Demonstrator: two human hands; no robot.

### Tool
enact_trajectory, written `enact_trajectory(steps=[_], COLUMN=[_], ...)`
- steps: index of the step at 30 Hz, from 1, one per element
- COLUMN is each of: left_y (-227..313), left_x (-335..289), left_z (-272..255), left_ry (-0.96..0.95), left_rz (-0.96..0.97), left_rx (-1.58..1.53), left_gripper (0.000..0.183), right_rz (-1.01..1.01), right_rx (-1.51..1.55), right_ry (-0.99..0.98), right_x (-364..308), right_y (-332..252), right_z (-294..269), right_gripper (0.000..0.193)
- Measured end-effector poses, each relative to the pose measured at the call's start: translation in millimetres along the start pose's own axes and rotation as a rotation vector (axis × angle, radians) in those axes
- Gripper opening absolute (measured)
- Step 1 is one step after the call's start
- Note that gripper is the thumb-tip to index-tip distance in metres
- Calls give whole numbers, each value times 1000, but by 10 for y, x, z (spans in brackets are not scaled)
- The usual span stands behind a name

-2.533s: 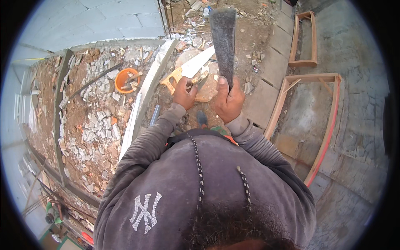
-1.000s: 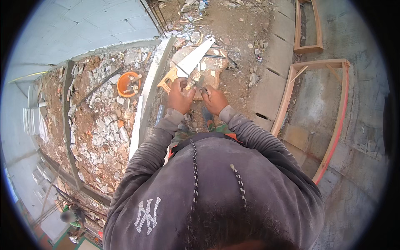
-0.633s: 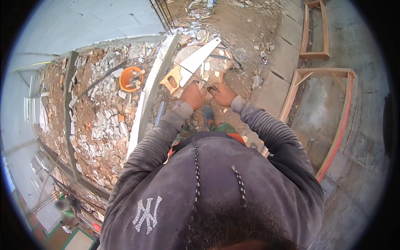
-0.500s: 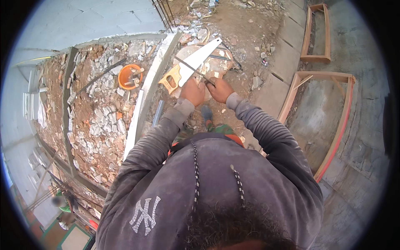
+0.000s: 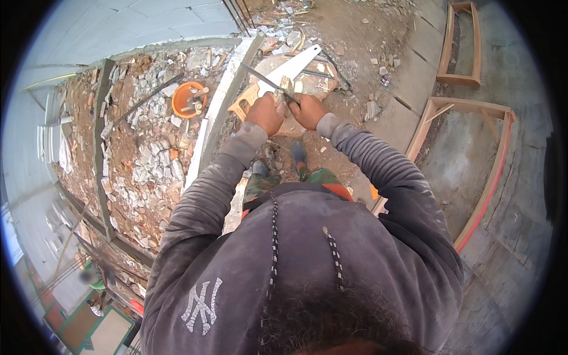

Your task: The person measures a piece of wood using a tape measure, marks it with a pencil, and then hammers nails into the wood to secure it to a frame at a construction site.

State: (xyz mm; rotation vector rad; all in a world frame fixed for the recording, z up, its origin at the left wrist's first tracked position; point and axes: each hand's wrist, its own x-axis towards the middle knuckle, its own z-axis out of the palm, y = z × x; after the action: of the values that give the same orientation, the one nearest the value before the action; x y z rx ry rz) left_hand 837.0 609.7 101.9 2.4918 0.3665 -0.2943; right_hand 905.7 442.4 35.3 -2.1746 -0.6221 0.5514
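Note:
My right hand point(image 5: 308, 111) is closed around the end of a long, narrow dark blade point(image 5: 258, 75), which slants up to the left. Close beside it, my left hand point(image 5: 267, 113) is closed, its thumb side near the blade; what its fingers hold is mostly hidden. Beyond both hands a handsaw point(image 5: 296, 66) with a pale blade and a light wooden handle lies flat on a round wooden block point(image 5: 322, 86). The saw's handle is just left of my left hand.
An orange bucket point(image 5: 176, 105) with pale pieces inside stands among rubble point(image 5: 155, 168) at left, past a low concrete edge point(image 5: 201, 145). Curved wooden frames point(image 5: 494, 195) lie on the right. Black strap-like material point(image 5: 342, 78) trails off the block. Another person point(image 5: 97, 283) is far off, lower left.
Both hands have shifted slightly up and left in the picture, and the dark blade's tip has moved up and left. The view has shifted a little; both feet now show.

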Motion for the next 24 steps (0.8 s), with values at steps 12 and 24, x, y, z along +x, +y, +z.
enact_trajectory(steps=[12, 24], left_y=[325, -944], left_x=[-169, -568], left_z=[201, -103], left_ry=[-58, 215], left_rz=[60, -72], left_rx=[105, -380], left_gripper=[39, 41], right_rz=[82, 329], right_rx=[-682, 67], right_ry=[-235, -22], right_x=[263, -1146], right_y=[449, 529], right_z=[-1368, -131], right_gripper=[39, 51])
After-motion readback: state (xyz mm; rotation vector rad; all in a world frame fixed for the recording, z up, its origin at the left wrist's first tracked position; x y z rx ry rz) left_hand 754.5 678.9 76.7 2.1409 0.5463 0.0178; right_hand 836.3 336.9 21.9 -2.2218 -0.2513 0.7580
